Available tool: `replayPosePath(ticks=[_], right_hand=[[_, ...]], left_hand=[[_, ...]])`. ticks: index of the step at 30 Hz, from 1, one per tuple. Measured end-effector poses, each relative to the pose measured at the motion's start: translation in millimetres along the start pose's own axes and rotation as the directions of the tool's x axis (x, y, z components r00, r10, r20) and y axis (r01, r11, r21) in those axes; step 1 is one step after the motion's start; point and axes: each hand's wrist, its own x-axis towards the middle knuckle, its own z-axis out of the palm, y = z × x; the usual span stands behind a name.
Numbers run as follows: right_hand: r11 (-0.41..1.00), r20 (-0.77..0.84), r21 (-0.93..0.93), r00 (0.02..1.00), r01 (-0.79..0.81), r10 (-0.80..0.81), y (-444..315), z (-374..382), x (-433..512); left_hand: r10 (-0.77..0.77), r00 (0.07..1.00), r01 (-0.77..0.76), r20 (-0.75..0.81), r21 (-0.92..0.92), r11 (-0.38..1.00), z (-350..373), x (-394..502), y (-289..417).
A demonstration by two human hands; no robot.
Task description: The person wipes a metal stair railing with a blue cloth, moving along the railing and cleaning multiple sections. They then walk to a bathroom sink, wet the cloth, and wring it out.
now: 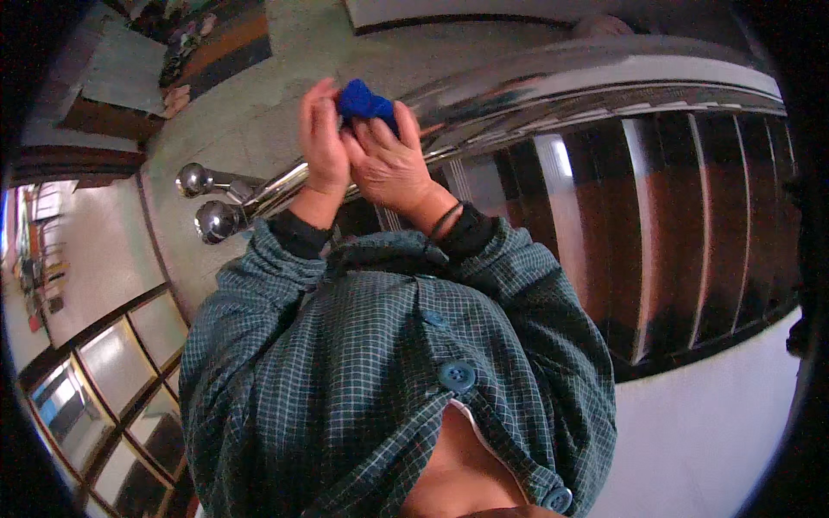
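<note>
A crumpled blue cloth [366,103] is bunched up between my two hands, above a shiny metal handrail [285,181]. My right hand [392,158] has its fingers curled around the cloth's right and near side. A dark band circles that wrist. Beside the cloth's left edge, my left hand [322,139] stands with its fingers pointing away from me and slightly blurred. The heels of both hands meet. Whether the left fingers grip the cloth or only lie against it is hidden. Both forearms are in green checked sleeves with black cuffs.
Two round metal finials [215,221] cap the rail's left end. Dark brown stair treads [583,213] with pale edges run along the right. A white wall [706,421] borders them. At left are a gridded glass panel [110,369] and, farther up, a box-like piece [123,78].
</note>
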Motion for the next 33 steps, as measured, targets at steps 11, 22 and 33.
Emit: replayPosePath(ticks=[11,22,33], right_hand=[[0.772,-0.453,-0.499,0.878,-0.394,0.155,205.4,-31.4,-3.6],[0.953,-0.008,0.119,0.960,0.279,-0.280,9.7,85.6,-29.3],[0.696,-0.474,0.439,0.511,-0.569,0.717,261.2,-18.8,-28.7]], left_hand=[[0.437,0.894,-0.403,0.099,0.602,0.689,-90.4,-39.4,9.2],[0.489,0.867,-0.225,0.093,0.950,0.218,-151.0,-62.8,11.5],[0.248,0.962,-0.169,0.115,0.963,0.212,-156.3,-54.6,-47.9]])
